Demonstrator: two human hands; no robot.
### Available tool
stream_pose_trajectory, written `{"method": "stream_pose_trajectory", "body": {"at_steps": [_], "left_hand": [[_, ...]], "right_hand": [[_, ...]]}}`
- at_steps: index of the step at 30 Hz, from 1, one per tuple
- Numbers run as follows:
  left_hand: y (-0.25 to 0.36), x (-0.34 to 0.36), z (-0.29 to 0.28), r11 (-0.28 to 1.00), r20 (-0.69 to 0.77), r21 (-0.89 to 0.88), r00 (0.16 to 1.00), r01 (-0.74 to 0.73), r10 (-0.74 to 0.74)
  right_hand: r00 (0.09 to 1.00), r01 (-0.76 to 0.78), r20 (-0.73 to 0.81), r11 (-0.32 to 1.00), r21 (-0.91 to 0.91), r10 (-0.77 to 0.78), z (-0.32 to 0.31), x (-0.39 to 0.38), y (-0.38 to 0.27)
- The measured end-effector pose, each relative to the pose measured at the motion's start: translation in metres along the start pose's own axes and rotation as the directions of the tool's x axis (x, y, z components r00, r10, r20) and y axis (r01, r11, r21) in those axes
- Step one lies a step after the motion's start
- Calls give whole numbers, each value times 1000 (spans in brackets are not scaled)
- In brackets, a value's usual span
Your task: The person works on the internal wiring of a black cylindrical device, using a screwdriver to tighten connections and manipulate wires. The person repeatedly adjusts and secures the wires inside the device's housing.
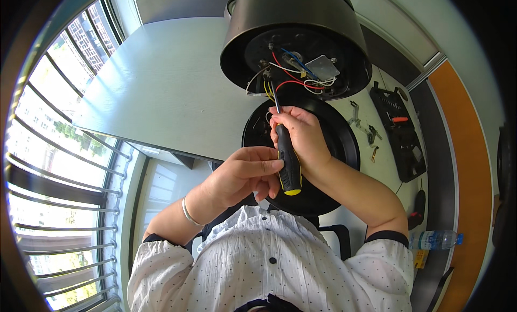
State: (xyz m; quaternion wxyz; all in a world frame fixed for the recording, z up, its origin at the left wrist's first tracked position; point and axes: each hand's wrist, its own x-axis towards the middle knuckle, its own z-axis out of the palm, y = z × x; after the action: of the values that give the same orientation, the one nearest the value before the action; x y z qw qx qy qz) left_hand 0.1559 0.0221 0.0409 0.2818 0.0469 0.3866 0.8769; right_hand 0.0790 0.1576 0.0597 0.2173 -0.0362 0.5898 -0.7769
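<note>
A dark metal, pot-shaped appliance body (293, 13) lies tipped over, its underside facing me. Inside the underside are red wires (293, 83), white and blue wires, and a pale metal plate (322, 68). My right hand (304, 134) grips a black and yellow screwdriver (290, 169) near the top of its handle and shaft. With thumb and fingers, my left hand (250, 169) pinches the handle lower down. The shaft points into the underside beside yellow wires (267, 90); its tip is too small to make out. Below my hands sits a round black part (344, 161).
A pale tabletop (156, 91) extends to the left, beside a barred window. On the right lie an open black tool case (398, 131), loose metal parts (371, 134), a red and black tool (417, 209) and a water bottle (435, 240).
</note>
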Motion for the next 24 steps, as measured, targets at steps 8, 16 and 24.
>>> {"method": "stream_pose_trajectory", "body": {"at_steps": [8,16,24], "left_hand": [[-4,2,6,999,-96,14,994,-44,45],[-2,0,13,996,-171,84,985,-18,32],[4,-4,10,998,-61,28,996,61,-59]], "right_hand": [[1000,-27,8,999,-29,27,-2,-3,-4],[977,213,84,896,-390,-196,-14,6,8],[989,117,114,976,-182,-97,-12,-2,10]]}}
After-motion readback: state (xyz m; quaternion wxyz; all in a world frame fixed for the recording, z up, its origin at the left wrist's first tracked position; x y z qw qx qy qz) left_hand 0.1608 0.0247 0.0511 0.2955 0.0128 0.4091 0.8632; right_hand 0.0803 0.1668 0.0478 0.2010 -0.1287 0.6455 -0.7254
